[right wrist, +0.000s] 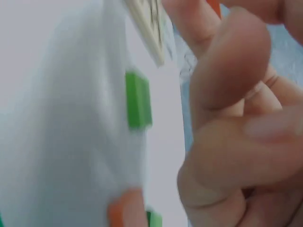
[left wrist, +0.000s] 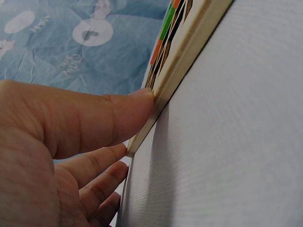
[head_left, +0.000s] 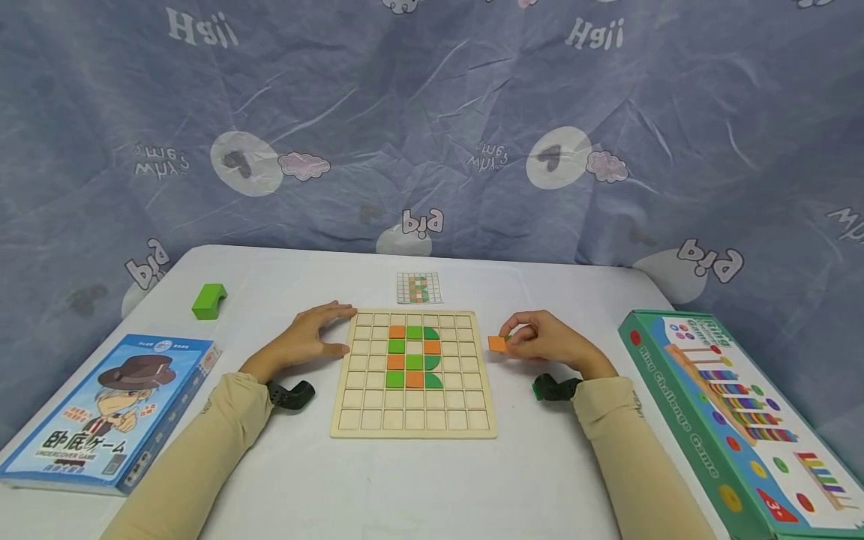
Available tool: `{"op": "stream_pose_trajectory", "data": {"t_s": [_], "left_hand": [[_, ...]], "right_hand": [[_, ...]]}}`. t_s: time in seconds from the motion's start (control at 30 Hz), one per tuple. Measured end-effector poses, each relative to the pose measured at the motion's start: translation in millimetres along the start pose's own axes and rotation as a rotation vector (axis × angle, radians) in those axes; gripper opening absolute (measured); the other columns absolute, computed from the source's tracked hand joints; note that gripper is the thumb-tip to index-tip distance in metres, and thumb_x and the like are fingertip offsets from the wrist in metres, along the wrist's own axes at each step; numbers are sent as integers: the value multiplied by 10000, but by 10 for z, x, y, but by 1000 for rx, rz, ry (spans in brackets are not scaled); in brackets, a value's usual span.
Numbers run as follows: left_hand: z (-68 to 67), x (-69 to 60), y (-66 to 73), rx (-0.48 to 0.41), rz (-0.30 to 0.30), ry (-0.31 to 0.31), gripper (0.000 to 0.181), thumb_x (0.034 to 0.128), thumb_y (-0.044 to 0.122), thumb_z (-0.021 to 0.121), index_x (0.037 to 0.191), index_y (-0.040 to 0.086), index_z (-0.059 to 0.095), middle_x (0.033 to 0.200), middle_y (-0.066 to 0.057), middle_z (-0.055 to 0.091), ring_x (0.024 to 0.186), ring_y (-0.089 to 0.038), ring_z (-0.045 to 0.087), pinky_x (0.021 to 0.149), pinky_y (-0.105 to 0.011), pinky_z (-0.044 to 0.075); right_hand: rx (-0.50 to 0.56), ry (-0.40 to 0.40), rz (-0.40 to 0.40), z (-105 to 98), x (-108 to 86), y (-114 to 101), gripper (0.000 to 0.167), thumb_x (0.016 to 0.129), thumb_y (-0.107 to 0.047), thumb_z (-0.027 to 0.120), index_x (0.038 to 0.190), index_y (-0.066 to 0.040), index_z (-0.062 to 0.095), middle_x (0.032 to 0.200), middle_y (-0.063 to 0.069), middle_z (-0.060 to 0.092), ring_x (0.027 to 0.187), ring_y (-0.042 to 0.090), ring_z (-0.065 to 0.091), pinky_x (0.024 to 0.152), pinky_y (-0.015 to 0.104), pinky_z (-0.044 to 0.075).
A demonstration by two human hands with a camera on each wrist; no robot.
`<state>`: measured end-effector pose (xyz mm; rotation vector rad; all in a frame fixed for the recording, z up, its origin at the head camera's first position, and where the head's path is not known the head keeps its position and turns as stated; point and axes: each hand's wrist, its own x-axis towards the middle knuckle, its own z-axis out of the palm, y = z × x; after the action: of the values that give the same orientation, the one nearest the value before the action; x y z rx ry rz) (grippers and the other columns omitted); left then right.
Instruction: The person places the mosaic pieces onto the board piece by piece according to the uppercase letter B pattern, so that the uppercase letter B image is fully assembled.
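A pale wooden grid board (head_left: 412, 418) lies on the table, with orange and green square tiles (head_left: 415, 361) and dark green curved tiles (head_left: 433, 381) in its middle cells. My left hand (head_left: 305, 335) touches the board's left edge; in the left wrist view its thumb (left wrist: 128, 113) presses against the rim, fingers extended. To the right of the board, my right hand (head_left: 543, 341) pinches an orange square tile (head_left: 496, 343). Only a sliver of that orange tile (right wrist: 214, 6) shows between the fingers in the right wrist view. Below this hand lie a green block (right wrist: 138, 100) and an orange piece (right wrist: 128, 208), both blurred.
A small printed pattern card (head_left: 418, 288) lies behind the board. At the back left stands a green arch block (head_left: 210, 301). A blue game box (head_left: 111, 412) lies at the left, a green ring game box (head_left: 742, 420) at the right. Patterned cloth (head_left: 432, 135) hangs behind the table.
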<state>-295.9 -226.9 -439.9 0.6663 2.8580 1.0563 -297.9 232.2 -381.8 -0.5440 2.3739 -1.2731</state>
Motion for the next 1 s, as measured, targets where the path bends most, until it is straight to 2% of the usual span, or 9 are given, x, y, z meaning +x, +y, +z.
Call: {"op": "stream_pose_trajectory", "data": {"t_s": [0.13,0.37,0.57,0.67,1.0], "left_hand": [[0,2,-3,0,-3,3,761,903,256,819,1570,15,544,1663,-234,453,1601,-493,262,1251,-735,127],[2,5,-22,-4,4,5,761,908,267,822,1570,14,544,1660,-235,456,1599,-496,265,1250,-737,126],[2,4,-29,-9,8,8,764,906,267,825,1568,7,544,1657,-240,458,1598,-498,269,1256,-730,120],[2,-1,-23,-12,3,8,766,902,262,825,1567,5,544,1655,-242,459,1597,-498,271,1258,-730,116],[1,-2,-5,-15,1,8,760,906,253,823,1567,5,543,1660,-239,454,1600,-496,263,1269,-727,98]], "right_hand": [[26,18,-1,97,42,-92,294,938,-87,820,1180,19,692,812,48,751,547,92,455,513,224,340],[113,52,2,297,139,-200,294,945,-72,791,1196,31,678,884,93,801,659,144,590,584,283,471],[165,68,1,477,180,-302,278,947,-37,738,1203,34,659,952,122,819,672,148,614,582,278,459],[171,60,-3,582,194,-356,272,958,-31,739,1209,39,662,963,128,822,661,149,629,583,265,470],[227,-2,-39,916,222,-497,266,976,-35,740,1221,36,665,916,28,816,653,132,623,563,249,458]]}}
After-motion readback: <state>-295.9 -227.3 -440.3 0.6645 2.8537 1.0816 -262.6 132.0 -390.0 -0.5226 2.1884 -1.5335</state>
